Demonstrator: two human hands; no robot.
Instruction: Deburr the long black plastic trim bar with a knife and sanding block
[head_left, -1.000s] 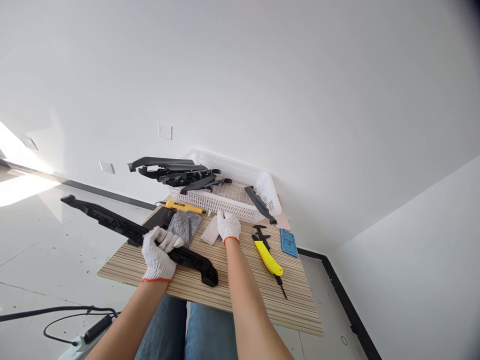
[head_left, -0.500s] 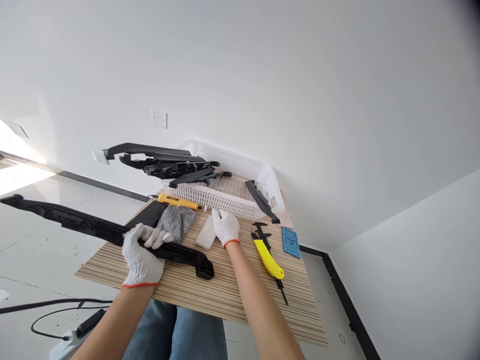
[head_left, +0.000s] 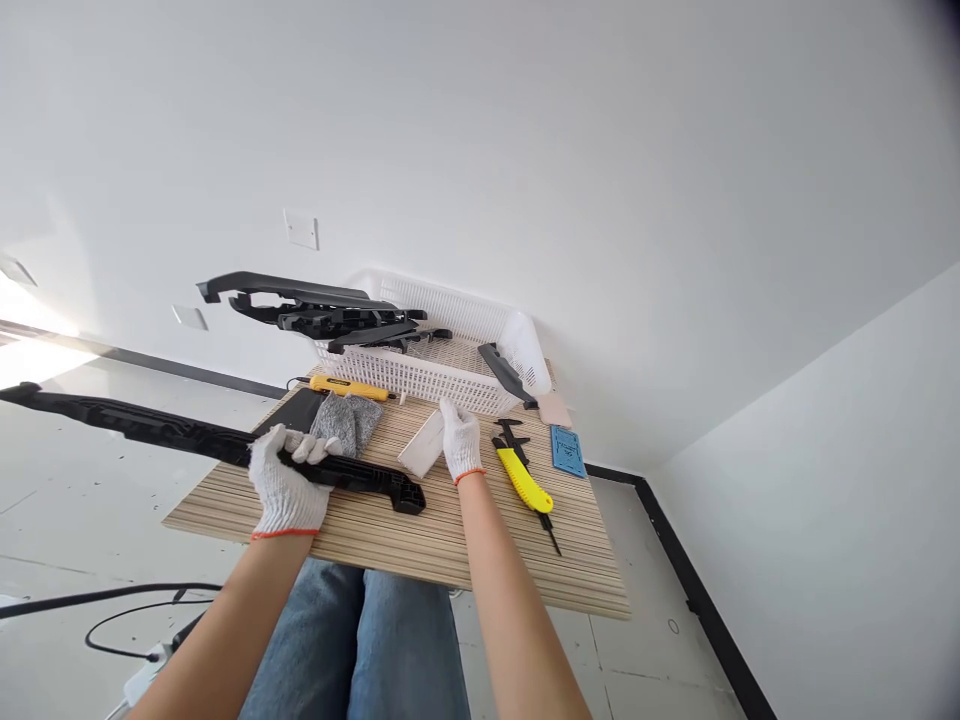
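My left hand, in a white knit glove, is closed around a long black plastic trim piece. The piece is held over the left part of the wood-grain table, its far end reaching past the table's left side. Gloved likewise, my right hand pinches the right edge of a flat white rectangular pad. That pad is tilted; whether it still touches the table I cannot tell. A folded grey cloth lies between the hands. Right of my right hand are a yellow utility knife and a black caliper.
A white plastic basket at the back holds several black trim pieces, some jutting over its left side. A yellow-handled tool lies before it. A blue card and a pinkish pad are at right. Cables run on the left.
My right hand has gripped the white pad and turned it, tilting it up at one edge. My left hand still holds the trim piece. The camera view has shifted slightly.
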